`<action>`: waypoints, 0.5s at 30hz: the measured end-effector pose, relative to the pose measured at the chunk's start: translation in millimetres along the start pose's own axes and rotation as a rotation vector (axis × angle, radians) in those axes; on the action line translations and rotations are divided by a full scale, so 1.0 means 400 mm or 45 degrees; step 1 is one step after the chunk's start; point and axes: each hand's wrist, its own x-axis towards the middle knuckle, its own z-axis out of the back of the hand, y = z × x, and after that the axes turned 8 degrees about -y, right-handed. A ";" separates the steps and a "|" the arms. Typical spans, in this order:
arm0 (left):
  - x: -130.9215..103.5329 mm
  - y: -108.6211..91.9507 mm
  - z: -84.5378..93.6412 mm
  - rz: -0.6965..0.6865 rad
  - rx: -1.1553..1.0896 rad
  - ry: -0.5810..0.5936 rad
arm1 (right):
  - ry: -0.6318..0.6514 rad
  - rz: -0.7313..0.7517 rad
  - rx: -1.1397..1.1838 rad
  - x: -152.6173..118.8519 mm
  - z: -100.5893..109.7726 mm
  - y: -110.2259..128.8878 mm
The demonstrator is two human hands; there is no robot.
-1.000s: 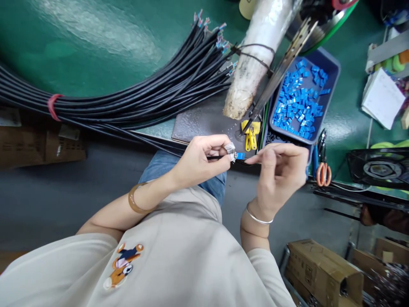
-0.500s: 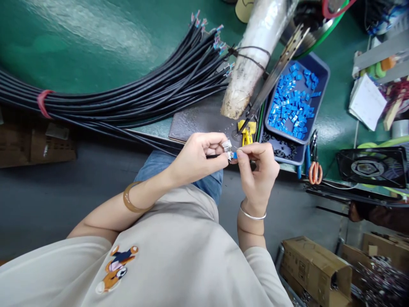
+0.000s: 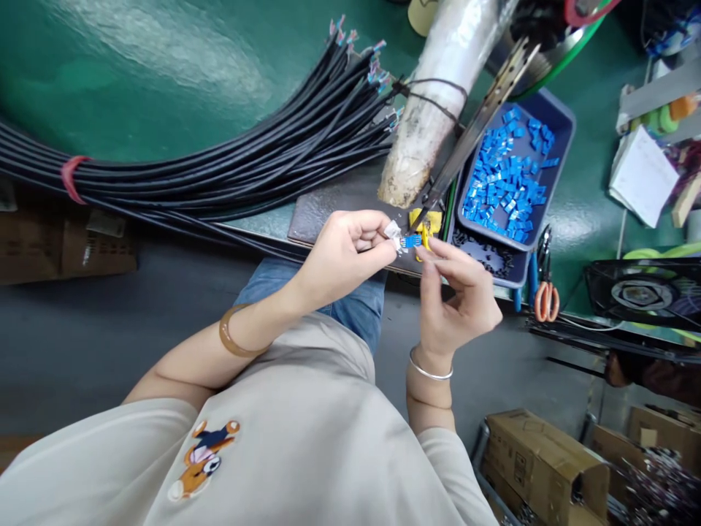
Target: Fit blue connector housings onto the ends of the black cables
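My left hand is closed around the end of a black cable, whose jacket is mostly hidden by the fingers. Pale foil or shielding sticks out between the fingertips. A small blue connector sits at the wire ends, just beyond my left thumb. Close to its right side is my right hand, its thumb and fingers slightly apart with nothing visible between them. Behind the connector, a yellow tool lies at the edge of a dark board.
A bundle of black cables with stripped ends lies at the left. A blue-grey bin holds many blue connectors; small black parts fill the tray below. A wrapped tube leans overhead. Orange-handled scissors and a fan are rightward.
My right hand has let go of the blue connector and moved slightly right and down. My left hand has lifted the cable end a little toward the table, leaving the connector in plain view.
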 end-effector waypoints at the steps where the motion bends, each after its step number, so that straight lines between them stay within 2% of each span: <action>1: 0.002 0.001 -0.002 -0.012 0.000 -0.009 | 0.052 0.031 -0.012 0.000 -0.002 -0.003; 3: 0.006 0.002 -0.005 -0.033 -0.001 -0.029 | 0.096 0.044 0.001 0.001 -0.006 -0.007; 10: 0.012 0.004 -0.016 -0.006 0.002 -0.105 | 0.097 -0.061 0.044 0.002 -0.017 -0.012; 15: 0.011 -0.001 -0.015 -0.027 0.029 -0.121 | 0.093 -0.056 0.033 0.012 -0.014 -0.003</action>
